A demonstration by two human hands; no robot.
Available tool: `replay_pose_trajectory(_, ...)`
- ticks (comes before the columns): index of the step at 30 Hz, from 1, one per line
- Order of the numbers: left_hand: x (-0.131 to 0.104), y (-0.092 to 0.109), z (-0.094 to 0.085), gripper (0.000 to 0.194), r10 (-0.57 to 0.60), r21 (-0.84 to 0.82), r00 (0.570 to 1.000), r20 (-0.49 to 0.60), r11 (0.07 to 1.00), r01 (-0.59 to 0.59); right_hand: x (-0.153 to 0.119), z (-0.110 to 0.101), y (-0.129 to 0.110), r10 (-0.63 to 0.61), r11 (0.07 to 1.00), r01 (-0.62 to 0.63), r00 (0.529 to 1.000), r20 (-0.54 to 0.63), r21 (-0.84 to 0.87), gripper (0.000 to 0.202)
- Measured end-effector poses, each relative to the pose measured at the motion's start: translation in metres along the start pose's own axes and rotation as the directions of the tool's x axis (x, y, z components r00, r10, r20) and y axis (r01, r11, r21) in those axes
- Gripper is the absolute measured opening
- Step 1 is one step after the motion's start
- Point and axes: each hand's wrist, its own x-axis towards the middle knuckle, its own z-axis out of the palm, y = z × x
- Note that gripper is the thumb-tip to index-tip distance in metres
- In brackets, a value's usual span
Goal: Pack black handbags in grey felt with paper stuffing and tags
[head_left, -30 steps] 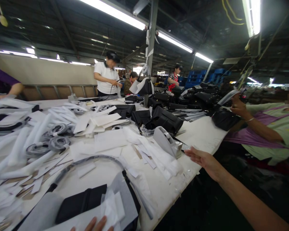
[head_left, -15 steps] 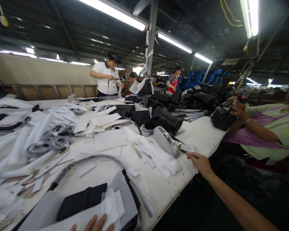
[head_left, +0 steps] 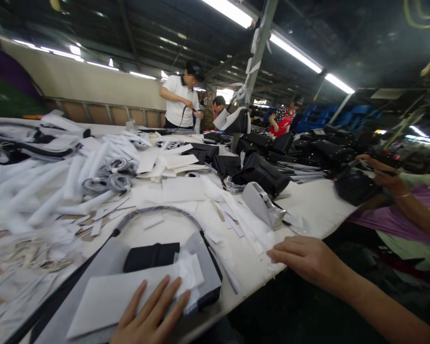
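Observation:
My left hand (head_left: 157, 310) lies with its fingers spread on a white foam sheet (head_left: 107, 298), pressing it against a black handbag (head_left: 209, 296) at the table's front edge. Pale wrapping paper (head_left: 107, 260) covers much of the bag, and its strap (head_left: 157, 210), sleeved in clear plastic, arches behind it. A dark flat piece (head_left: 150, 256) shows above the foam sheet. My right hand (head_left: 304, 260) hovers by the table edge, fingers curled and pressed together; what they pinch, if anything, is hidden. Beyond it stands a grey tape dispenser (head_left: 261, 203).
White foam rolls (head_left: 71, 177) and plastic-wrapped coiled straps (head_left: 118, 182) lie on the left. Black bags (head_left: 263, 174) are heaped further back, near a post (head_left: 260, 52). At right, a co-worker's hands (head_left: 389, 177) hold a black bag (head_left: 356, 184).
My right hand has drawn away from the tape dispenser, back toward me. More of my left hand shows on the foam sheet. The view has swung left and tilted.

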Motion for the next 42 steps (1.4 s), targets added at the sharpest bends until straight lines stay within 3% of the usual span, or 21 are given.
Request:
replay_pose_trajectory(2,0.002,0.004,-0.004,0.04,-0.024,0.006,1.0,0.014,1.0,0.024,0.034,-0.004,-0.028,-0.1,0.98,0.088,0.993,0.06,0.181,0.019)
replay_pose_trajectory(5,0.004,0.006,-0.005,0.037,-0.041,0.009,0.999,0.002,0.999,0.041,0.084,-0.001,-0.055,-0.187,0.85,0.055,0.961,0.203,0.524,0.018)
replay_pose_trajectory(7,0.004,0.007,-0.005,0.035,-0.038,0.014,0.999,-0.005,0.999,0.038,0.114,0.011,-0.062,-0.263,0.75,0.002,0.918,0.296,0.661,0.025)
replay_pose_trajectory(9,0.004,0.007,-0.004,0.034,-0.032,0.018,0.999,-0.011,0.999,0.032,0.142,0.029,-0.06,-0.328,0.713,-0.022,0.873,0.361,0.701,0.031)
replay_pose_trajectory(16,0.004,0.009,-0.003,0.03,-0.039,0.012,0.997,-0.07,0.999,0.04,0.21,0.088,-0.048,-0.44,0.846,0.151,0.74,0.508,0.512,0.031)
replay_pose_trajectory(23,0.005,0.009,-0.009,0.03,-0.042,0.012,0.999,-0.012,0.999,0.042,0.237,0.1,-0.062,-0.442,0.895,0.368,0.642,0.627,0.254,0.02)
replay_pose_trajectory(27,0.006,0.008,-0.011,0.031,-0.032,0.006,0.999,-0.012,0.999,0.032,0.242,0.102,-0.067,-0.421,0.891,0.419,0.622,0.66,0.174,0.024)
replay_pose_trajectory(31,0.008,0.006,-0.01,0.028,0.01,0.023,1.0,-0.027,1.0,-0.009,0.248,0.103,-0.07,-0.402,0.888,0.441,0.607,0.685,0.13,0.02)
replay_pose_trajectory(38,0.007,0.005,-0.001,0.02,0.033,0.038,0.993,-0.11,0.999,-0.029,0.266,0.106,-0.079,-0.297,0.923,0.37,0.524,0.798,0.1,0.034)
replay_pose_trajectory(42,0.008,0.006,0.001,0.02,0.017,0.019,0.989,-0.147,1.0,-0.014,0.274,0.111,-0.079,-0.235,0.956,0.269,0.445,0.864,0.121,0.036)
